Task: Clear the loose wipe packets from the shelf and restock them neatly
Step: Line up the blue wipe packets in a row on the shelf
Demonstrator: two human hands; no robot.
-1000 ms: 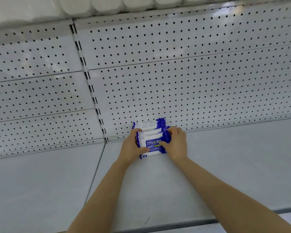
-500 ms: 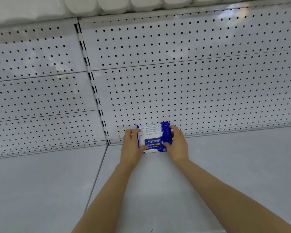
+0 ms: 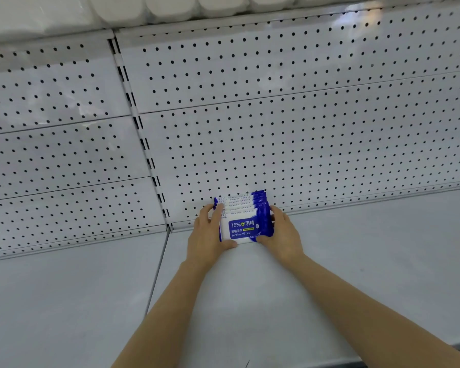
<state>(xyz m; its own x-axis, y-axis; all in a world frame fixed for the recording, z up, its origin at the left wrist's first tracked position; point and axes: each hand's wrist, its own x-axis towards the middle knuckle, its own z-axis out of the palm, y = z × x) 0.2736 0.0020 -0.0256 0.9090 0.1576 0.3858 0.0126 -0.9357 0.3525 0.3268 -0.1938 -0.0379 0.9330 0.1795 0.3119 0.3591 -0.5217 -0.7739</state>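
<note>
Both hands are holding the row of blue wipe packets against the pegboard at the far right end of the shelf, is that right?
Not quite. In the head view the left hand and right hand do hold the packets against the pegboard, but next to the slotted upright, at the shelf's left end, not the far right.

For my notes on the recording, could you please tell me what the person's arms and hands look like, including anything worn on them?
Both forearms are bare as far as the frame shows: no sleeves appear. The left hand and right hand wear no gloves, and no rings, watch or bracelet are visible. Nails look short and unpainted, though the detail is small.
</note>
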